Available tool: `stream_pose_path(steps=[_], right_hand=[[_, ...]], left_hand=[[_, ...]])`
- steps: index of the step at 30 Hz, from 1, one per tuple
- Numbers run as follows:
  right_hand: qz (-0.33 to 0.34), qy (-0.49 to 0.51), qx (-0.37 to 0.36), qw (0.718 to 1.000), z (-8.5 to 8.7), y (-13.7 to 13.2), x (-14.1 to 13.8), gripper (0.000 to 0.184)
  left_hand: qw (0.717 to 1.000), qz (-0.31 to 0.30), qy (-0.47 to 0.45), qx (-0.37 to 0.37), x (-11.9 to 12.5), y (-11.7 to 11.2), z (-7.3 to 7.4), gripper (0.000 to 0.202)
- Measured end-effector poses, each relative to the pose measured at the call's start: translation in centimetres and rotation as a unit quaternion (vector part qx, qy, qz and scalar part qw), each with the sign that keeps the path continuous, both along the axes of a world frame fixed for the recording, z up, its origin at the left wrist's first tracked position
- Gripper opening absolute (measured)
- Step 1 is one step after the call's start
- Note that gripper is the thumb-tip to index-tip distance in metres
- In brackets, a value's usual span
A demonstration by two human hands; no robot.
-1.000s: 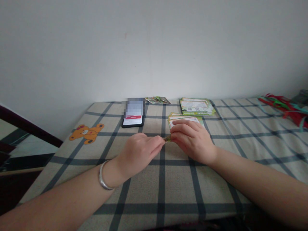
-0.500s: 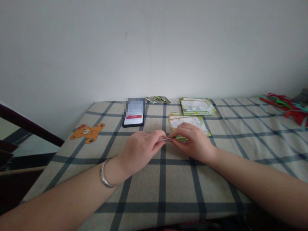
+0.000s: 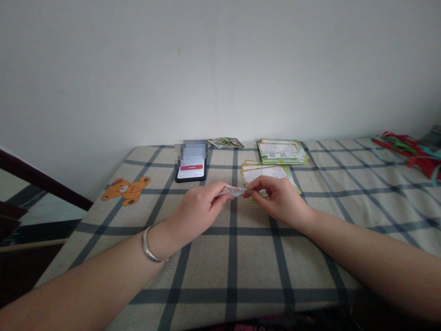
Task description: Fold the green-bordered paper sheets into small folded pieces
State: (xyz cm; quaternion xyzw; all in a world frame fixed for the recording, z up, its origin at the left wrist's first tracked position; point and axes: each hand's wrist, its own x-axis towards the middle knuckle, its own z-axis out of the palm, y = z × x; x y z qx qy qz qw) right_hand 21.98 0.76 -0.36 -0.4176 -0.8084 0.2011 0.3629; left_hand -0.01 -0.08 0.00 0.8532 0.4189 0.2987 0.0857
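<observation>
A small printed card (image 3: 235,191) is pinched between my two hands, a little above a checked cloth (image 3: 241,257). My left hand (image 3: 198,212), with a silver bangle at the wrist, grips the card's left end with closed fingers. My right hand (image 3: 280,198) pinches its right end between thumb and forefinger. Just behind my right hand lies a loose pile of green-edged cards (image 3: 265,173), and a neater stack of the same cards (image 3: 280,152) sits further back.
A black phone (image 3: 192,165) with a lit screen lies at the back middle. A few small cards (image 3: 226,142) rest by the wall. An orange bear patch (image 3: 126,190) marks the cloth at left. Red and green ribbons (image 3: 409,149) lie far right. The cloth's left edge drops off.
The card was edge-on and low between my fingertips; now it is lifted slightly and turned so its face shows. Both hands have drawn a little apart.
</observation>
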Motion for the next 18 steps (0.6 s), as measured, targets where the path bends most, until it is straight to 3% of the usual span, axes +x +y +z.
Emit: stream_pose_path(steps=[6, 15, 18], right_hand=[[0.008, 0.003, -0.001, 1.0, 0.17, -0.29, -0.22, 0.021], [0.034, -0.078, 0.064, 0.994, 0.47, -0.82, -0.48, 0.014], [0.037, -0.065, 0.049, 0.996, 0.36, -0.86, -0.68, 0.013]], left_hand=[[0.999, -0.019, 0.001, -0.027, -0.16, -0.33, 0.13, 0.014], [0.998, -0.04, -0.018, 0.036, 0.04, -0.35, -0.24, 0.005], [0.998, -0.04, -0.041, 0.03, 0.01, -0.31, -0.48, 0.004]])
